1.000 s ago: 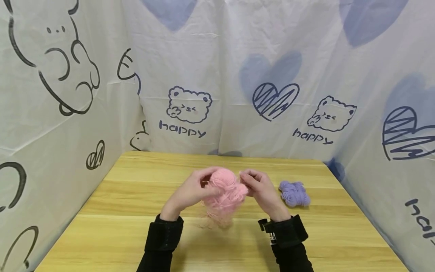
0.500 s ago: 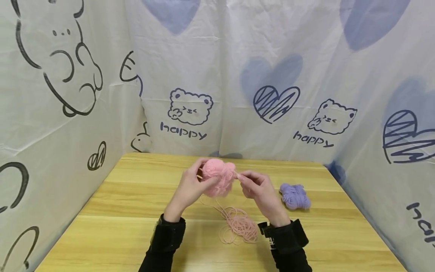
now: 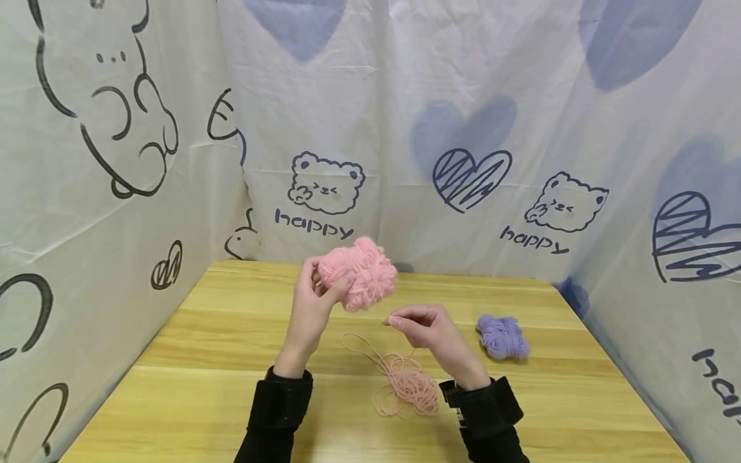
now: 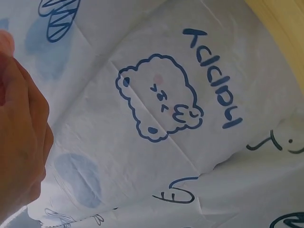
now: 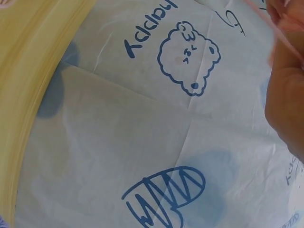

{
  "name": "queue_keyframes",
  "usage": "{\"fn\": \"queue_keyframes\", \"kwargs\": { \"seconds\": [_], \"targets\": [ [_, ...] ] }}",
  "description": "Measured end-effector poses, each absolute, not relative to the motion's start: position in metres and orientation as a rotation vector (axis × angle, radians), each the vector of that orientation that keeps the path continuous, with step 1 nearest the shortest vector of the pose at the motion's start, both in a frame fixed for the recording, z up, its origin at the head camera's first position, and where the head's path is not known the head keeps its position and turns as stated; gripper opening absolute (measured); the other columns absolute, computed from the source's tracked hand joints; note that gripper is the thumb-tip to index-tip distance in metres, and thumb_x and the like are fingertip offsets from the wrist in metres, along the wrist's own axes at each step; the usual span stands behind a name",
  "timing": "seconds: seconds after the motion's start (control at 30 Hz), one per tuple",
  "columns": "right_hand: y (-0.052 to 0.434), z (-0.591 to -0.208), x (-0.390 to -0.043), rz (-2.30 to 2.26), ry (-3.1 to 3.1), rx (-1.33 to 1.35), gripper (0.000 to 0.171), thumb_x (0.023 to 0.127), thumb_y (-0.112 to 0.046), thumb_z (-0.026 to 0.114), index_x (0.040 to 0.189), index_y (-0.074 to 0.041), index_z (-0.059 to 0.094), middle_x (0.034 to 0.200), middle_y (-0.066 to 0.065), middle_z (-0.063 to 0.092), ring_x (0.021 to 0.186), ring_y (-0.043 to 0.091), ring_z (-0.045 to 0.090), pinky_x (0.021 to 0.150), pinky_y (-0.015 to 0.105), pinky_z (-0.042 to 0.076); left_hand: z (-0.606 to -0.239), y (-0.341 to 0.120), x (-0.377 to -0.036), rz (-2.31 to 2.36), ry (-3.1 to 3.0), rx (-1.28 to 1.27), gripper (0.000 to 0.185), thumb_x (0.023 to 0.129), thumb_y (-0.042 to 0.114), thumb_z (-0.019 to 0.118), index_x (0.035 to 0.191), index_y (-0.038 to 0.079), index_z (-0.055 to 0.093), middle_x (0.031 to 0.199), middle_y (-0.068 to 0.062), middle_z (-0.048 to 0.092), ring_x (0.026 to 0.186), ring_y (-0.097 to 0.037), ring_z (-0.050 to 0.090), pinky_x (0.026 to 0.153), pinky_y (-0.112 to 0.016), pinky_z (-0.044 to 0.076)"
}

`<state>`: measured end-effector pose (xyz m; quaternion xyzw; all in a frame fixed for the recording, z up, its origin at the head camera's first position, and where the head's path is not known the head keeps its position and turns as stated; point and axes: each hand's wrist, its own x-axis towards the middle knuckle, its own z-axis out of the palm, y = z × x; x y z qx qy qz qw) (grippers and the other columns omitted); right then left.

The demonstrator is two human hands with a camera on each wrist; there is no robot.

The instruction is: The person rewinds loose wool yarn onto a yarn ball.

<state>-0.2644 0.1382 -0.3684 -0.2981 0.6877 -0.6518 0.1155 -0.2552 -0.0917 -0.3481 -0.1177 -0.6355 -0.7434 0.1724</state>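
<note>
A fluffy pink ball of yarn [image 3: 365,275] is lifted above the far part of the table. My left hand [image 3: 309,315] grips it from the left side, thumb in front and fingers behind. Lower and to the right, my right hand [image 3: 438,335] has thumb and forefinger pressed together on a thin pink strand [image 5: 267,15], seen in the right wrist view. Below both hands, a tangled heap of loose pink yarn [image 3: 413,388] lies on the table, with loops trailing to the left. The left wrist view catches only the back of the left hand [image 4: 26,128].
A purple skein of yarn [image 3: 502,337] lies on the wooden table [image 3: 202,360], right of the right hand. White cloth walls [image 3: 399,212] with hearts and bear drawings close off the back and both sides.
The heap of loose yarn has dropped onto the table. My left hand has raised the ball up and leftward, away from the right hand, which has come slightly lower.
</note>
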Motion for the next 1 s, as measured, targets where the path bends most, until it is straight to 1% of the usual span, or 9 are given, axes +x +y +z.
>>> {"fn": "queue_keyframes", "kwargs": {
  "seconds": [0.1, 0.17, 0.33, 0.5, 0.63, 0.73, 0.87, 0.93, 1.0],
  "targets": [
    [0.137, -0.369, -0.265, -1.894, 2.011, -0.876, 0.031, 0.096, -0.018, 0.058, 0.111, 0.008, 0.065, 0.061, -0.001, 0.029, 0.055, 0.018, 0.024, 0.055, 0.029, 0.024, -0.345, -0.092, -0.253, -2.188, -1.747, -0.351, 0.041, 0.09, 0.005, 0.062, 0.124, 0.008, 0.04, 0.12, -0.007, 0.053, 0.102, -0.018, 0.061, 0.083, -0.03, 0.058],
    [0.137, -0.37, -0.266, -1.892, 2.012, -0.881, 0.032, 0.096, -0.017, 0.058, 0.111, 0.009, 0.064, 0.061, -0.001, 0.029, 0.055, 0.018, 0.024, 0.054, 0.029, 0.023, -0.344, -0.092, -0.252, -2.218, -1.735, -0.356, 0.039, 0.091, 0.005, 0.061, 0.124, 0.009, 0.041, 0.119, -0.007, 0.055, 0.101, -0.016, 0.062, 0.084, -0.031, 0.058],
    [0.136, -0.373, -0.268, -1.88, 2.019, -0.895, 0.033, 0.096, -0.017, 0.058, 0.11, 0.012, 0.063, 0.06, -0.001, 0.029, 0.053, 0.018, 0.024, 0.052, 0.029, 0.023, -0.343, -0.09, -0.249, -2.297, -1.72, -0.406, 0.038, 0.092, 0.006, 0.059, 0.124, 0.012, 0.041, 0.118, -0.005, 0.058, 0.099, -0.014, 0.063, 0.085, -0.031, 0.057],
    [0.135, -0.373, -0.271, -1.883, 2.022, -0.91, 0.031, 0.096, -0.015, 0.057, 0.109, 0.013, 0.064, 0.06, -0.003, 0.03, 0.052, 0.016, 0.025, 0.051, 0.028, 0.026, -0.343, -0.089, -0.247, -2.341, -1.717, -0.487, 0.039, 0.092, 0.007, 0.059, 0.126, 0.014, 0.041, 0.115, -0.001, 0.061, 0.095, -0.012, 0.064, 0.081, -0.028, 0.057],
    [0.135, -0.372, -0.271, -1.891, 2.026, -0.923, 0.032, 0.097, -0.015, 0.056, 0.109, 0.013, 0.063, 0.059, -0.004, 0.031, 0.052, 0.016, 0.025, 0.051, 0.031, 0.026, -0.342, -0.089, -0.247, -2.347, -1.721, -0.515, 0.041, 0.091, 0.007, 0.059, 0.128, 0.013, 0.041, 0.114, -0.001, 0.061, 0.094, -0.011, 0.063, 0.08, -0.028, 0.057],
    [0.136, -0.373, -0.272, -1.902, 2.015, -0.927, 0.028, 0.097, -0.016, 0.056, 0.109, 0.007, 0.066, 0.059, -0.005, 0.033, 0.051, 0.014, 0.026, 0.05, 0.031, 0.025, -0.341, -0.089, -0.247, -2.355, -1.721, -0.527, 0.041, 0.091, 0.006, 0.058, 0.128, 0.013, 0.041, 0.114, -0.001, 0.06, 0.094, -0.011, 0.063, 0.081, -0.027, 0.057],
    [0.138, -0.374, -0.275, -1.923, 1.996, -0.931, 0.017, 0.097, -0.014, 0.054, 0.101, -0.01, 0.07, 0.06, -0.006, 0.035, 0.051, 0.01, 0.028, 0.047, 0.028, 0.024, -0.342, -0.09, -0.246, -2.383, -1.726, -0.554, 0.041, 0.091, 0.006, 0.058, 0.129, 0.012, 0.043, 0.111, 0.0, 0.06, 0.092, -0.01, 0.062, 0.08, -0.026, 0.056],
    [0.14, -0.375, -0.275, -1.942, 1.984, -0.919, 0.018, 0.097, -0.01, 0.052, 0.097, -0.016, 0.069, 0.06, -0.006, 0.035, 0.051, 0.008, 0.03, 0.047, 0.028, 0.023, -0.342, -0.091, -0.246, -2.394, -1.747, -0.582, 0.042, 0.091, 0.006, 0.058, 0.129, 0.012, 0.044, 0.11, 0.0, 0.06, 0.091, -0.01, 0.061, 0.079, -0.024, 0.056],
    [0.142, -0.375, -0.276, -1.967, 1.968, -0.875, 0.02, 0.097, -0.008, 0.049, 0.096, -0.018, 0.067, 0.061, -0.007, 0.036, 0.052, 0.007, 0.031, 0.048, 0.026, 0.024, -0.343, -0.091, -0.245, -2.386, -1.797, -0.626, 0.044, 0.09, 0.007, 0.058, 0.131, 0.012, 0.045, 0.111, -0.001, 0.059, 0.091, -0.01, 0.06, 0.078, -0.024, 0.056]
  ]
}}
